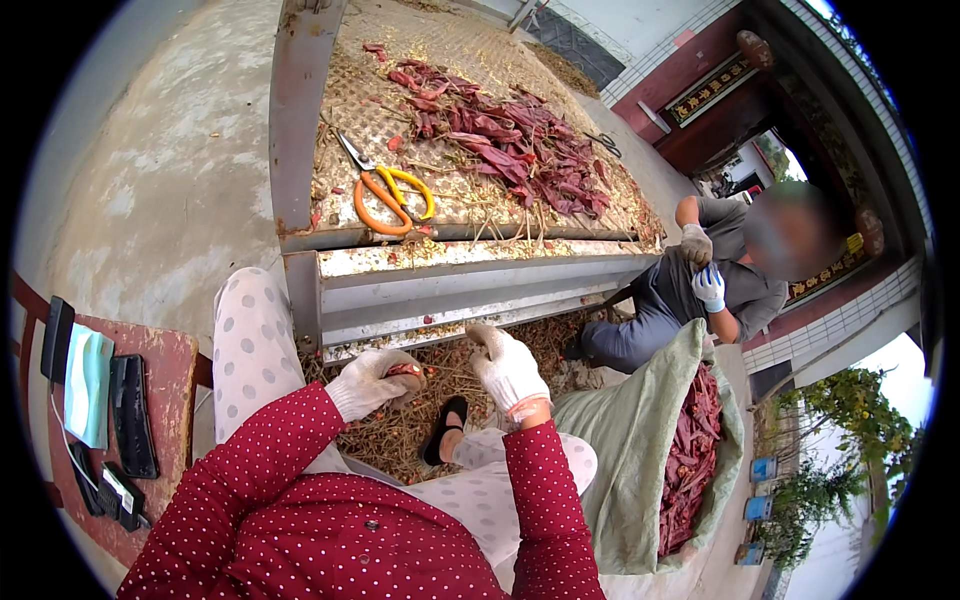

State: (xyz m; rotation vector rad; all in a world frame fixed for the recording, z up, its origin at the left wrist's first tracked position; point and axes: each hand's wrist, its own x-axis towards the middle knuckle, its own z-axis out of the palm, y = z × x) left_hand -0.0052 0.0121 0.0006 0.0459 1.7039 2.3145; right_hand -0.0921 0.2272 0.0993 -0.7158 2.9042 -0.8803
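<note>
My left hand point(372, 384), in a pale knit glove, is closed around a reddish dried chili pepper point(405, 371), mostly hidden by the fingers. A short gap away, my right hand point(510, 374) is raised in a similar glove with its fingers curled together; whatever is in them cannot be made out. Beyond my hands, a heap of dried red chili peppers point(520, 145) lies on the metal truck bed point(350, 95). Scissors point(385, 195) with orange and yellow handles rest near the bed's front edge, their blades partly spread.
To my right stands a green woven sack point(625, 450) full of dried chilies. A co-worker in gloves point(700, 270) sits beyond it. At left, a worn red bench point(165, 400) carries a face mask point(88, 385) and dark cases. Stems and debris point(400, 440) litter the ground below.
</note>
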